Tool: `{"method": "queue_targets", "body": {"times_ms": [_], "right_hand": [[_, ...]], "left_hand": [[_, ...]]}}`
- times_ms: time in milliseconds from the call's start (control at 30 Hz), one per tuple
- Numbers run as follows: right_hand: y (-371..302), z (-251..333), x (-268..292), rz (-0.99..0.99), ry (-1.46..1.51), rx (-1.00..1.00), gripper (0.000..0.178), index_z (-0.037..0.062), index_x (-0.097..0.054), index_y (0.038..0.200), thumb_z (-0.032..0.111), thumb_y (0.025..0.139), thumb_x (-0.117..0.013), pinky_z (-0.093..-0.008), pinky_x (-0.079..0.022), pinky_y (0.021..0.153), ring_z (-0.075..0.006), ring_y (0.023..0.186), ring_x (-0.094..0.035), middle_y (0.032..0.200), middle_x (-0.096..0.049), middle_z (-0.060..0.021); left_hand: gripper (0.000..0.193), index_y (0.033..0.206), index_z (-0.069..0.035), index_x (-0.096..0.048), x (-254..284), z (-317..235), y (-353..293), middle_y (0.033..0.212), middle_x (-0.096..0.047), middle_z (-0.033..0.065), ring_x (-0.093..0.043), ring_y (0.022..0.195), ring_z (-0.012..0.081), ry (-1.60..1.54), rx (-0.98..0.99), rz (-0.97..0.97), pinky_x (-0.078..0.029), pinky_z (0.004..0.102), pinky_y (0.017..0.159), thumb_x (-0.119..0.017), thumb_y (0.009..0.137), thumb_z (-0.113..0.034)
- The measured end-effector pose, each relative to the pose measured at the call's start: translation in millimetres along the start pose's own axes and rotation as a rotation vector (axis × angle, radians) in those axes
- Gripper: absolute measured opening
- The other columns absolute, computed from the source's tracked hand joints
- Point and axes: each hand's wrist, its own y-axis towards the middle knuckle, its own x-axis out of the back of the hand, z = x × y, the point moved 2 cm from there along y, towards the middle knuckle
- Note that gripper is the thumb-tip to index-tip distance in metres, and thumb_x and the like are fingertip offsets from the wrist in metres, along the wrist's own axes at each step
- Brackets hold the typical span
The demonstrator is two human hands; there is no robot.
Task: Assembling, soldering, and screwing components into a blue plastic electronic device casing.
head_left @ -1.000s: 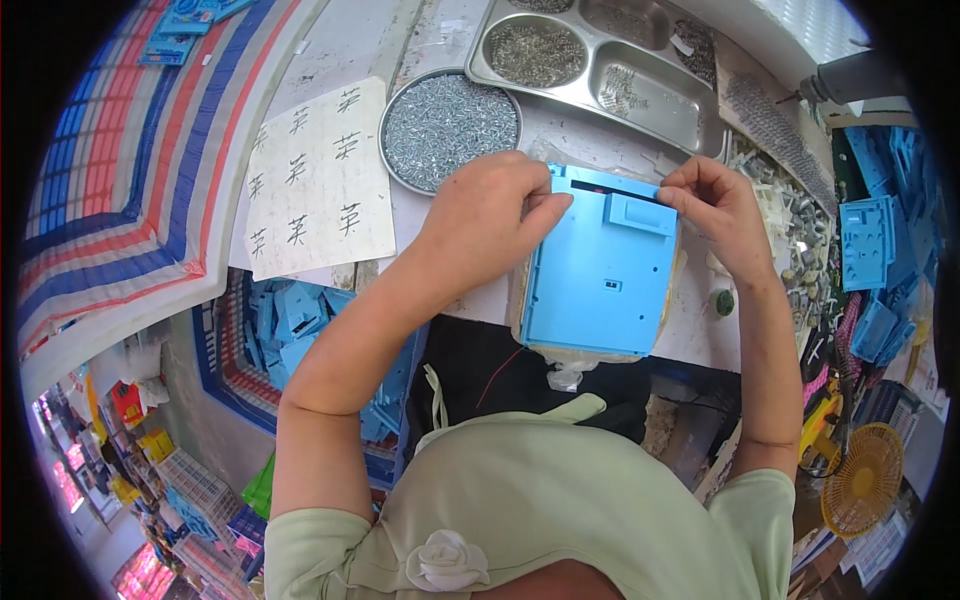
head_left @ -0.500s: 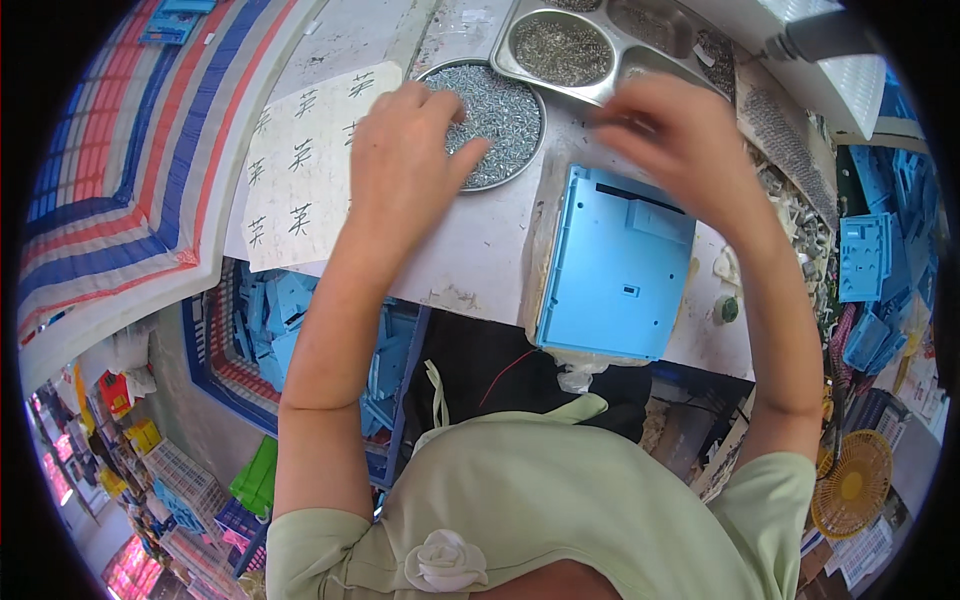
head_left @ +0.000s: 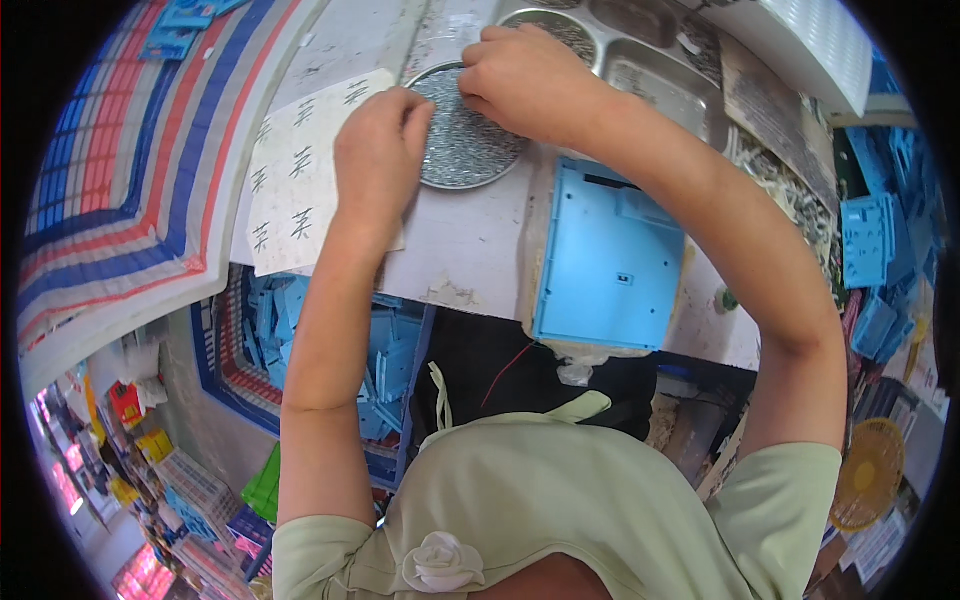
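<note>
Metal pins (head_left: 462,145) in round dish (head_left: 480,186), well in from tabletop (head_left: 460,245) near edge; probably light, stiff, slippery, best pinched mid-length. Left hand (head_left: 380,150), right hand (head_left: 525,82) curled at dish; can't tell if pinching.

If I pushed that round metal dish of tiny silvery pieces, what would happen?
The round metal dish would probably feel heavy, with small silvery metal pieces covering its bottom. Resting flat, it may slide rather than roll. Tilting could spill those loose pieces.

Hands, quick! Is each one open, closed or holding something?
Left hand: partly curled at the round metal dish; can't tell whether it holds anything.
Right hand: curled over that dish; can't tell either.
</note>
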Motion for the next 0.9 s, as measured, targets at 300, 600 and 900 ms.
{"method": "queue_targets", "body": {"times_ms": [300,600,900], "right_hand": [[-179.0,31.8,99.1,-0.057,0.342,-0.287,0.014,0.0066,-0.066,0.078,0.011,0.075,-0.079,-0.0418,-0.048,0.07,-0.0293,0.08,-0.059,0.079,-0.061,-0.0077],[-182.0,41.8,98.1,0.22,0.161,-0.25,0.007,0.0041,-0.07,0.074,0.009,0.071,-0.074,-0.0399,-0.055,0.072,-0.0294,0.085,-0.063,0.08,-0.065,-0.0102],[-164.3,35.7,93.2,0.434,0.061,-0.235,0.005,0.0014,-0.071,0.07,0.003,0.071,-0.067,-0.0447,-0.057,0.065,-0.0347,0.079,-0.069,0.076,-0.07,-0.0184]], "left_hand": [[0.015,0.097,0.0,-0.075,5.2,-33.3,-28.0,0.085,-0.073,0.0112,-0.066,0.071,0.0175,-0.317,0.191,0.153,-0.052,0.0299,0.069,-0.074,0.088,-0.012],[0.024,0.083,0.0,-0.068,0.8,-40.5,-24.4,0.07,-0.065,0.0142,-0.063,0.062,0.0263,-0.106,0.075,0.198,-0.048,0.037,0.06,-0.073,0.091,-0.022],[0.024,0.084,-0.001,-0.067,21.0,-54.8,-38.8,0.068,-0.063,0.0148,-0.062,0.06,0.0285,-0.094,0.048,0.258,-0.047,0.0379,0.058,-0.073,0.092,-0.022]]}}
